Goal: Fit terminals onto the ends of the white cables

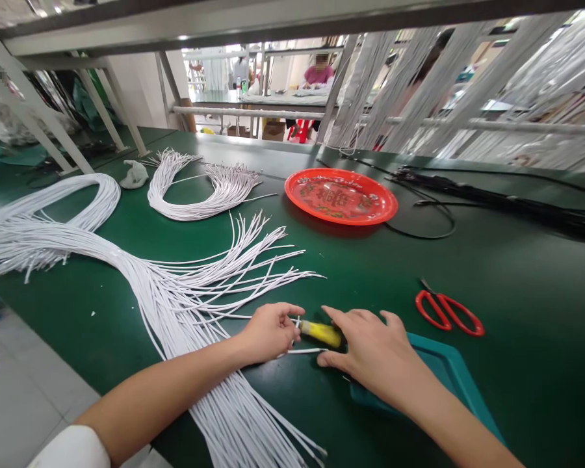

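My left hand (272, 333) is closed, its fingertips pinching the end of a white cable. A large bundle of white cables (141, 279) lies beneath and behind my left forearm, loose ends fanned toward the middle. My right hand (373, 344) has thumb and fingers spread apart. Between the hands is a yellow, partly translucent cylinder (322, 333), perhaps a tool handle; whether the right fingers touch it is unclear. One cable end passes close to my right thumb. A teal tray (461, 370) sits below my right hand, mostly covered by it.
Red-handled scissors (449, 312) lie right of my right hand. Farther back are a red patterned plate (341, 196), black cables (507, 198) and a curved white cable bundle (195, 205). A metal shelf beam (224, 26) crosses overhead. A person (318, 75) sits in the background.
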`<state>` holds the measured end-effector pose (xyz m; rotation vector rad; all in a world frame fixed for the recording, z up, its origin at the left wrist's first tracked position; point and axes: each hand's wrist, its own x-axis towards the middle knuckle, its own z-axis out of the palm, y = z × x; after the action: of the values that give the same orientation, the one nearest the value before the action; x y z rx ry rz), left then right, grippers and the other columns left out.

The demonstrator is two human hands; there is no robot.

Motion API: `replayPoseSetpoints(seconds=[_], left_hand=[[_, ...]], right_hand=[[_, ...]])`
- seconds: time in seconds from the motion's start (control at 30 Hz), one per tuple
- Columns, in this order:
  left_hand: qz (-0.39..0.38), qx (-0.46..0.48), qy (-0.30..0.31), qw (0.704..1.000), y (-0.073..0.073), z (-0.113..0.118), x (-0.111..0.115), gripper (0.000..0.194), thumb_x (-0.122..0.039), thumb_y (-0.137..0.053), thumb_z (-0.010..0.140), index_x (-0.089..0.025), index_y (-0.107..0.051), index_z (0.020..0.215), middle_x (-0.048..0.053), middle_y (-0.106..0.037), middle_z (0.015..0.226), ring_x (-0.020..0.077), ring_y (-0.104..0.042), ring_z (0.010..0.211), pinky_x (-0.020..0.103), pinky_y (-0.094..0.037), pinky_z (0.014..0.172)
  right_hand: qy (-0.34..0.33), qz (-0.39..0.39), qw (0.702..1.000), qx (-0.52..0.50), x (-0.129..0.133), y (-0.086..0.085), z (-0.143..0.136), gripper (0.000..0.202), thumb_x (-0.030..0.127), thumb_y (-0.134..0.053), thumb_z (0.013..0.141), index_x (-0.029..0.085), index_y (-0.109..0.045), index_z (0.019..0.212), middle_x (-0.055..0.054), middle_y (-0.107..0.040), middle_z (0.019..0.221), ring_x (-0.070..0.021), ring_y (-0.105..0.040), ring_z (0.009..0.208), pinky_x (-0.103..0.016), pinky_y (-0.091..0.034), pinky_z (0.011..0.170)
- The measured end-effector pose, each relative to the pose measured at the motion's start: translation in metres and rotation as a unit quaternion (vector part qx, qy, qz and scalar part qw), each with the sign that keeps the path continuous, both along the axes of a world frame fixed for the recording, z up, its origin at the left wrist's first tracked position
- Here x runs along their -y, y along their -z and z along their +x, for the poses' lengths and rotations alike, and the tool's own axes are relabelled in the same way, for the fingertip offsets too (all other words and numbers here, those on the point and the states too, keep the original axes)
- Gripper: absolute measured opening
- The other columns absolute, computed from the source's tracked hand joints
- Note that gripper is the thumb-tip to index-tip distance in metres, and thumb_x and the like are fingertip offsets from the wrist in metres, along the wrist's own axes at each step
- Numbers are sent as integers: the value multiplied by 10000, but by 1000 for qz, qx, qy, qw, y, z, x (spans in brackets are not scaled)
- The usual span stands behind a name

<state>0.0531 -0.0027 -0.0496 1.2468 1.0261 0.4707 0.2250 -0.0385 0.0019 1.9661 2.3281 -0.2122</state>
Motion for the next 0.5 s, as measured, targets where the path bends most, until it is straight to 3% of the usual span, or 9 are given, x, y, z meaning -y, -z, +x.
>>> replayPoseSetpoints(seconds=[0.33,0.5], left_hand=[[54,8,-43,998,-2,-4,-9,425,-170,-457,751,-163,-473,1176,-28,-551,671,33,-432,409,156,-352,415],[114,-39,-27,992,-3,-6,-12,611,-222,-542,709,-217,-349,1290,-18,-549,795,36,-454,473,176,-381,490]], right_hand=[[37,34,992,-112,-1,4,5,641,584,-546,644,195,-535,1154,-93,-653,991,-268,-556,972,-523,-267,917],[120,55,956,-263,-1,2,12,575,617,-455,680,232,-575,1090,-37,-687,909,-253,-594,920,-464,-370,891]])
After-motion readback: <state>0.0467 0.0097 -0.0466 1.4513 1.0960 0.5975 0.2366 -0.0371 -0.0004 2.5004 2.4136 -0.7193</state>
